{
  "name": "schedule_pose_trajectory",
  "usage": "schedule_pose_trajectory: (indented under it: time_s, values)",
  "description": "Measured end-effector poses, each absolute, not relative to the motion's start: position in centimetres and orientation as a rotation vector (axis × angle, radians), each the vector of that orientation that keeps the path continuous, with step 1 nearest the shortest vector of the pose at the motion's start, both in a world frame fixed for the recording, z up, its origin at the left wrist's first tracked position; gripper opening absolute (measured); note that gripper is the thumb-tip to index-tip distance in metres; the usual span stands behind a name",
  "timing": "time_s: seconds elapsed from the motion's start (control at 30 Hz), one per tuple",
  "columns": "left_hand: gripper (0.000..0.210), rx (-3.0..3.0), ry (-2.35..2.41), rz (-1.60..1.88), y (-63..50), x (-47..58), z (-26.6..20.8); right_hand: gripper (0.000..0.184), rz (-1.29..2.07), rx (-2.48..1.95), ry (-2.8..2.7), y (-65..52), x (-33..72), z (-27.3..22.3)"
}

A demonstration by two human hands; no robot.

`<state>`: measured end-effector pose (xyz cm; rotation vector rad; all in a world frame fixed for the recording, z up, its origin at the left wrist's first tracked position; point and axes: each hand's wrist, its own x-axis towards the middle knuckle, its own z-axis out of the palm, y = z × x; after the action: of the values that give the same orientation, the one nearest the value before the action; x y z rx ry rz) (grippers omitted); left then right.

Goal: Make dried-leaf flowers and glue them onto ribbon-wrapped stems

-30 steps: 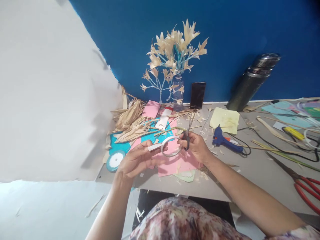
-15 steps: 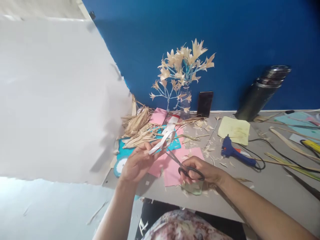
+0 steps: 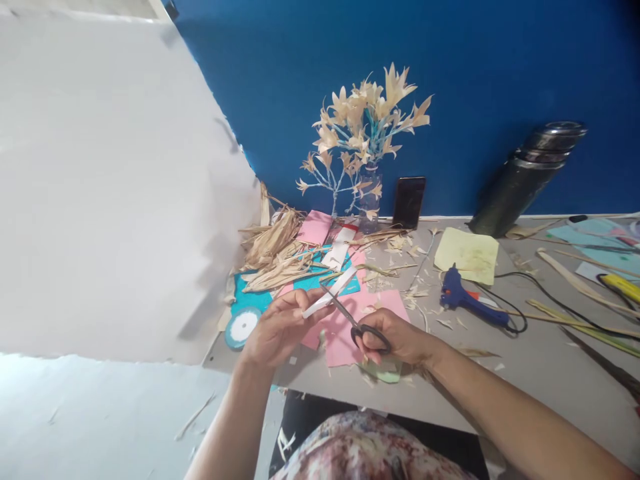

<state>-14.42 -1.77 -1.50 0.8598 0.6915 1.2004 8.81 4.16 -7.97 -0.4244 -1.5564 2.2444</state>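
My left hand (image 3: pixel 280 327) pinches a narrow white strip (image 3: pixel 341 283) that slants up to the right over the table. In my right hand (image 3: pixel 387 337) is a pair of scissors (image 3: pixel 357 327), with fingers through the dark handles. The scissor blades point up and left and lie across the strip near my left fingertips; whether they touch it I cannot tell. Beneath both hands lie pink sheets (image 3: pixel 345 343) and a blue sheet (image 3: pixel 240 283). A ribbon spool (image 3: pixel 244 328) rests just left of my left hand.
Dried husks (image 3: pixel 275 247) lie behind my hands. Pale flowers stand in a clear bottle (image 3: pixel 371 193), beside a phone (image 3: pixel 409 203). To the right are a blue glue gun (image 3: pixel 467 300) with a cord, a yellow sheet (image 3: pixel 470 257) and a dark flask (image 3: pixel 525 180).
The strip, curled at its far end before, now looks shorter and straight. The scissors have moved slightly left, and their handles are closer together. The view has shifted a little.
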Motion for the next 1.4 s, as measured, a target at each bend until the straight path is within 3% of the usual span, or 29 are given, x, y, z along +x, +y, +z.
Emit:
schedule_pose_trajectory:
  time_s: [0.37, 0.6, 0.73, 0.87, 1.07, 1.27, 1.4]
  values:
    - [0.005, 0.934, 0.741, 1.146, -2.2, -14.2, -1.1, 0.063, 2.271, -0.321, -1.494, 3.2, 8.4, -8.4]
    - [0.007, 0.944, 0.756, 1.105, -2.2, -14.3, -1.3, 0.058, 2.281, -0.313, -1.279, 3.6, 9.0, -8.1]
    - [0.012, 1.036, 1.018, 1.178, -2.1, -15.6, -0.8, 0.061, 2.140, -0.434, -1.278, 4.5, 9.7, -7.9]
    - [0.012, 1.435, 1.452, 1.023, -1.9, -16.2, -1.2, 0.055, 1.967, -0.644, -1.255, 5.4, 9.5, -8.2]
    - [0.007, 1.579, 1.539, 0.864, -2.0, -15.8, -2.6, 0.043, 1.806, -0.777, -1.511, 5.7, 9.2, -8.4]
    - [0.009, 1.079, 1.149, 1.171, -1.8, -13.5, -2.0, 0.044, 1.997, -0.749, -1.563, 5.0, 9.5, -8.3]
    - [0.011, 0.879, 0.829, 1.179, -1.3, -9.4, -1.8, 0.038, 2.141, -0.722, -1.488, 4.8, 9.5, -8.1]
